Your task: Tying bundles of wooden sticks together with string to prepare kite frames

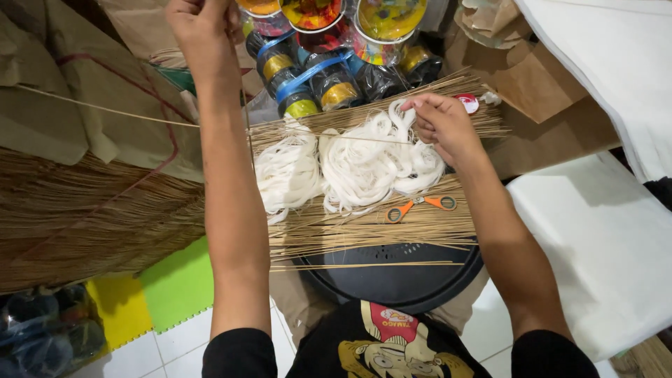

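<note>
Two loose heaps of white string (357, 168) lie on a bed of thin tan sticks (378, 227) across a round black tray (392, 280), beside one pair of orange-handled scissors (420, 206). Behind stand dark jars with yellow labels (329, 80). The right hand (441, 122) pinches a strand; the raised left hand (203, 31) is closed on a single stick (105, 108).

At the top centre stand round clear tubs (311, 14) with bright red, yellow and orange contents. Just below them lie dark jars (334, 82) bundled with blue tape, each wearing a yellow-gold label band (339, 94). Crumpled brown paper bags (532, 77) sit at the upper right, and brown paper wrapping (91, 105) covers the left.
</note>
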